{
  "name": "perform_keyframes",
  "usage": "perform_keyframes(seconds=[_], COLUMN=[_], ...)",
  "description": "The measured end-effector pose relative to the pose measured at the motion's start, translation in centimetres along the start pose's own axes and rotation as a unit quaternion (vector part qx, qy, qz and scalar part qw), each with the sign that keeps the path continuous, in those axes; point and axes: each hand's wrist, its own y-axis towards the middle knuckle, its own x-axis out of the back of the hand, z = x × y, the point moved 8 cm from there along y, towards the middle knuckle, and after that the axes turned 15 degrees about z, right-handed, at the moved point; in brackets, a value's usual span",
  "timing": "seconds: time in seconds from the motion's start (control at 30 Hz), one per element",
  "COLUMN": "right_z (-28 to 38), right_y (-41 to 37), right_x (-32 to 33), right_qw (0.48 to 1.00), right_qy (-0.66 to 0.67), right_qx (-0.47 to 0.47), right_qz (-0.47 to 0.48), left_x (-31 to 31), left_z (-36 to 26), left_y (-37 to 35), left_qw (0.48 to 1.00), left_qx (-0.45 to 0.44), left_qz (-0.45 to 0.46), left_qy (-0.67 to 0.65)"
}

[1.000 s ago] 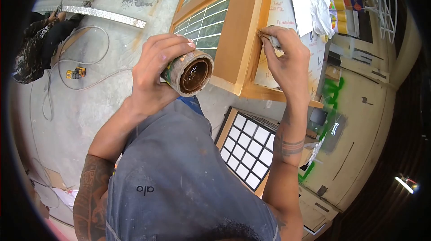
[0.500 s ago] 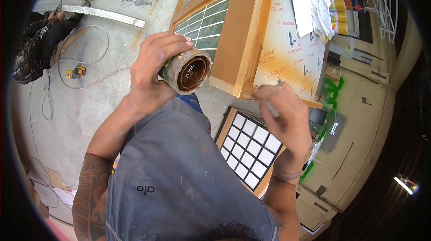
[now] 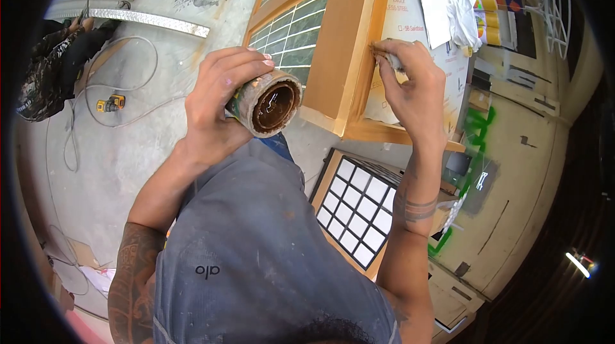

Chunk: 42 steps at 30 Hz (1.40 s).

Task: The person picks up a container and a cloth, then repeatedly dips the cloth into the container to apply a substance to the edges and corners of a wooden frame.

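A tin can (image 3: 277, 106) with a crusted rim and dark brown liquid inside is gripped in my left hand (image 3: 214, 91), its mouth tilted toward me. My right hand (image 3: 413, 78) pinches a small pale wad (image 3: 391, 61), stained brown at its tip. The wad is right at the wooden edge strip (image 3: 368, 81) of a brown wooden frame (image 3: 323, 81). Glossy wet-looking brown covers the strip and the near corner. Gridded glass panes (image 3: 295, 30) sit in the frame. Printed protective sheeting (image 3: 400, 20) lies beside the strip, with brown smears near my fingers.
A white card (image 3: 432, 14), white cloth (image 3: 462, 17) and yellow cans (image 3: 488, 20) sit at the sheeting's far side. Below stands a white-gridded panel (image 3: 355, 209). On the floor are a yellow power tool (image 3: 112, 103) and a looping hose (image 3: 154, 65). Another person (image 3: 57, 65) crouches left.
My right hand has moved away from me along the wooden edge, from the near corner to farther up the strip. My left hand and the can stay almost where they were.
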Motion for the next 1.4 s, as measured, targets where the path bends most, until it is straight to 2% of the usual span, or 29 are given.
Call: perform_keyframes(seconds=[0.23,0.33,0.53,0.63,0.87,1.13,1.4], right_z=[3.7,5.2,5.0,5.1,4.6,1.2,-3.2], right_y=[-4.5,-6.4,-7.2,-6.9,-5.9,-2.1,2.0], right_x=[-0.7,-0.7,0.7,-0.4,-0.9,-0.4,1.3], right_qw=[0.998,0.988,0.994,0.991,0.997,0.998,0.998], right_qy=[-0.002,0.06,0.064,0.083,0.042,0.024,-0.01], right_qx=[0.016,-0.015,-0.027,-0.029,-0.022,-0.016,-0.031], right_qz=[0.067,0.14,0.086,0.104,0.067,0.05,-0.045], left_x=[0.2,0.1,-0.2,-0.2,-0.2,0.4,0.8], left_z=[0.1,0.1,0.1,0.2,0.1,0.0,-0.2], left_y=[0.0,0.2,0.4,0.4,-0.1,-0.8,-1.6], left_qw=[1.0,1.0,1.0,1.0,1.0,1.0,0.999], left_qx=[0.004,-0.002,-0.009,-0.005,0.008,0.017,0.021], left_qz=[-0.003,-0.001,0.007,0.01,0.003,-0.01,-0.031], left_qy=[0.002,0.003,0.011,0.01,0.013,0.022,0.031])
